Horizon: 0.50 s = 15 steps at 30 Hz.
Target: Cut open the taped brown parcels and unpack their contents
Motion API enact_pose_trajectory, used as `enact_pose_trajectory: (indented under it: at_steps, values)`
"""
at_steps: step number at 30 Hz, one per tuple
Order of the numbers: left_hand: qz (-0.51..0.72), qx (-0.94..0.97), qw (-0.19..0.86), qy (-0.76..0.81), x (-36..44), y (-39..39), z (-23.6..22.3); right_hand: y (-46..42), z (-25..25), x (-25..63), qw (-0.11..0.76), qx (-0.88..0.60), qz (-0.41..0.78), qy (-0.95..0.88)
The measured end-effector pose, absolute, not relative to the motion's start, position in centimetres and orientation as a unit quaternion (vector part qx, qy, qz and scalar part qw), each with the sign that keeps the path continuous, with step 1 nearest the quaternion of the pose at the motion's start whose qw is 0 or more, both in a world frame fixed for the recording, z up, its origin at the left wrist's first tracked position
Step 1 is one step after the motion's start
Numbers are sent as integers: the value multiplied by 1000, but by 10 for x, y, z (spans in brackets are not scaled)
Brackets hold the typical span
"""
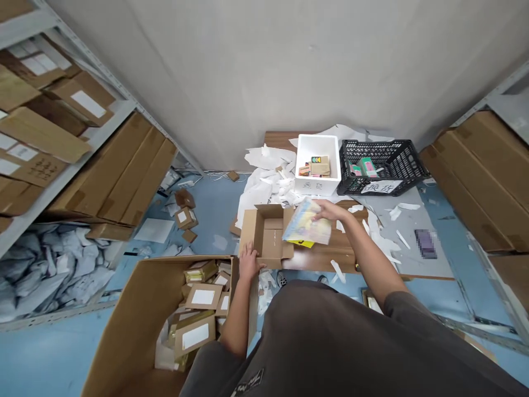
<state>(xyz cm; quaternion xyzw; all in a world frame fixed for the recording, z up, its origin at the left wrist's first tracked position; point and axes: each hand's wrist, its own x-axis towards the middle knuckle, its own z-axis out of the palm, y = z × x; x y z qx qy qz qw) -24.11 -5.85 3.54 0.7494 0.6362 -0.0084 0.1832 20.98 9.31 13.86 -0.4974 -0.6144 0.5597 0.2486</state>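
An open cardboard box (273, 242) stands at the front of the wooden table (336, 256), flaps up, with nothing visible inside. My left hand (249, 261) grips its near left corner, fingers over the flap and thumb toward the near side. My right hand (325, 211) is closed on a flat, pale plastic packet (308, 223) with blue and yellow print, held tilted at the box's right edge. A bright yellow piece with dark marks (303, 242) shows under the packet; whether it belongs to the packet I cannot tell.
A white bin (317, 186) and a black crate (382, 187) holding small packages stand behind. Torn white paper (258, 193) litters the table. A large carton (119, 309) full of small boxes is at my left. Loaded shelves (111, 129) flank both sides. A blurred phone-like object (426, 243) lies right.
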Motion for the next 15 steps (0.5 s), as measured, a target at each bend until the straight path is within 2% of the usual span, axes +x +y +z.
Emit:
enact_pose_trajectory:
  at_steps: [5,8,10,12,15]
  values:
    - [3,721,178,670,-229,-66,61,47,91,311,226,-588,612,-479]
    - [78,715,166,675,-188,-78,77,33,40,325,232,-607,630,-425]
    - [103,731,189,648,-141,-88,79,29,4,321,194,-604,637,-437]
    - [99,762,242,592,-82,-97,70,27,-29,315,127,-618,599,-494]
    - [56,798,315,511,5,-100,38,18,-60,306,30,-672,453,-585]
